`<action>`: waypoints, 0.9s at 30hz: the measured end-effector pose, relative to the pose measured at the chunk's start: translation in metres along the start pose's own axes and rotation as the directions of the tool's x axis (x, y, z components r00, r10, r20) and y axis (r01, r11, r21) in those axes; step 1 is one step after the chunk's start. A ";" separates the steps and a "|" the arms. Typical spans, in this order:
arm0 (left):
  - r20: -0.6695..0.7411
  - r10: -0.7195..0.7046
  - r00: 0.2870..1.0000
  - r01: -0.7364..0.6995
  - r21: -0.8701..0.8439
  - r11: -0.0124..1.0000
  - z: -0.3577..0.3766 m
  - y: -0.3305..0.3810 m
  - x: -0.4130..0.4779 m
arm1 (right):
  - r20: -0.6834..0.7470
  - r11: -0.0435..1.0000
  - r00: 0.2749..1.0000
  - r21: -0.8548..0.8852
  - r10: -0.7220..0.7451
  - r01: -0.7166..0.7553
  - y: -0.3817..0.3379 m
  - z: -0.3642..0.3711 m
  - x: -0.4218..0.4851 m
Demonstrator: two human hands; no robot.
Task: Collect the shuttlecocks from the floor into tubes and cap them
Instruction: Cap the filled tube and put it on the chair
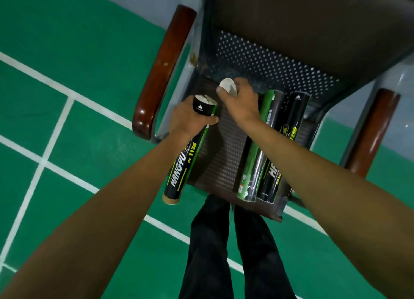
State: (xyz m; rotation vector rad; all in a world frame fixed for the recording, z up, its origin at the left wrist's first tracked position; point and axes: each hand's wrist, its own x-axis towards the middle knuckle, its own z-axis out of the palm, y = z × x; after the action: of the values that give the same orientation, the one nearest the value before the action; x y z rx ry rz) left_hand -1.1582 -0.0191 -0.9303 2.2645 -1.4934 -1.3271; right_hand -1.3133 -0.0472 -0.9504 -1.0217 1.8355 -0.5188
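My left hand (190, 119) grips a black and green shuttlecock tube (182, 162) near its open top end, where white feathers show inside. The tube slants over the chair's left front corner. My right hand (240, 99) holds a round white cap (228, 86) just right of and beyond the tube's open mouth, apart from it. Two more tubes lie side by side on the seat: a green and silver tube (257, 155) and a black tube (284, 141), partly hidden under my right forearm.
A chair with a dark woven seat (226, 155), perforated metal back and brown wooden armrests (161, 70) stands in front of me. Green court floor with white lines (67, 92) spreads left and below. My legs in black trousers stand at the seat's front edge.
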 end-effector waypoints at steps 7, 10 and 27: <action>-0.195 0.220 0.956 -0.246 -0.117 0.962 -0.091 0.120 -0.052 | -0.011 0.940 0.941 0.057 -0.337 0.337 -0.131 -0.092 -0.057; -0.252 0.309 0.917 -0.351 -0.139 0.926 -0.123 0.168 -0.087 | -0.018 0.898 0.899 0.039 -0.438 0.438 -0.185 -0.138 -0.087; -0.649 0.413 0.639 -0.646 -0.161 0.746 -0.226 0.379 -0.286 | -0.199 0.643 0.716 0.328 -0.669 0.692 -0.366 -0.326 -0.240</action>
State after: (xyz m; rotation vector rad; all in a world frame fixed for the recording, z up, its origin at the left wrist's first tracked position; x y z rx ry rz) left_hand -1.2920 -0.0615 -0.4240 1.5495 -1.3614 -0.5845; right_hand -1.3940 -0.0802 -0.4116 -1.4192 1.2493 -1.3265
